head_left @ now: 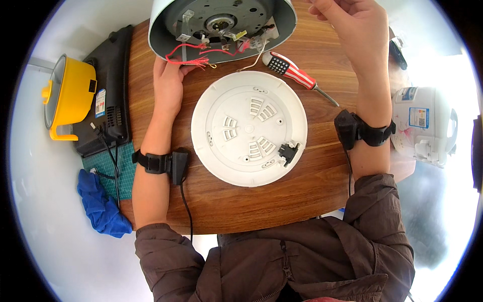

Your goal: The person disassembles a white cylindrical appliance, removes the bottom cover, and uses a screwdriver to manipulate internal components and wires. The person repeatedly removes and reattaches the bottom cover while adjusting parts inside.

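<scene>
My left hand (pixel 168 83) grips the lower rim of an upturned white metal appliance body (pixel 221 27) at the top; some fingertips are hidden behind it. Red and pale wires hang from the inside. My right hand (pixel 347 25) is raised at the top right beside that body, fingers curled, their tips cut off by the frame edge; what they hold, if anything, is hidden. Between my arms lies a round white plastic base plate (pixel 226 156) with vents and a black connector (pixel 288 153). A screwdriver (pixel 297 75) with a red-and-white striped handle lies to its upper right.
A yellow pot (pixel 73 95) sits on a black appliance (pixel 113 65) at the left, with a green mat (pixel 118 176) and blue cloth (pixel 100 209) below. A white kettle or cooker (pixel 417 133) stands at the right on the wooden table (pixel 241 211). Cables trail from my wrist straps.
</scene>
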`<state>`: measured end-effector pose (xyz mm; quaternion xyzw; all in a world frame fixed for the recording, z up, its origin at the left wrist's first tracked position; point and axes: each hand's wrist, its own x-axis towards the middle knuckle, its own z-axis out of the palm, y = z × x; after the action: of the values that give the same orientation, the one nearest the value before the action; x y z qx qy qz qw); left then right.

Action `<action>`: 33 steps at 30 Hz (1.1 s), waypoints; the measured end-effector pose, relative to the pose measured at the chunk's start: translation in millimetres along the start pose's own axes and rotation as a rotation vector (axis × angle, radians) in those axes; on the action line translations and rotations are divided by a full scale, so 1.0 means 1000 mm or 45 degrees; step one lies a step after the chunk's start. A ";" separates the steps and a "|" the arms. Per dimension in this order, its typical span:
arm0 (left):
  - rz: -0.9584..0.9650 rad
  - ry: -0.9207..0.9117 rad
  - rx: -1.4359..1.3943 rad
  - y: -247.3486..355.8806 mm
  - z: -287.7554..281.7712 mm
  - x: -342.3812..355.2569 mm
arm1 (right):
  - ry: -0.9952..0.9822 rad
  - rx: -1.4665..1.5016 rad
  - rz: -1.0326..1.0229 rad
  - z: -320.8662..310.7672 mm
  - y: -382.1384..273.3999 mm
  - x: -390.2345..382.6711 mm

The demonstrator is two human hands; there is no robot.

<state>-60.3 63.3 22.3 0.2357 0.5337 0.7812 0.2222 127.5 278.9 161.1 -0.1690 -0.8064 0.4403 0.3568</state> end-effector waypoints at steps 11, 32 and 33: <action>-0.021 0.021 0.276 -0.007 -0.004 0.005 | 0.106 0.222 -0.068 0.027 -0.020 -0.016; -0.287 0.010 0.188 0.067 0.011 0.001 | 0.232 0.967 -0.240 0.042 0.025 0.002; -0.298 -0.001 0.177 0.074 0.014 -0.002 | 0.235 1.015 -0.179 0.039 0.022 0.006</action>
<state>-57.6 47.9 96.2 0.1868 0.6102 0.7111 0.2952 94.6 271.6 131.1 -0.0009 -0.5469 0.6758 0.4942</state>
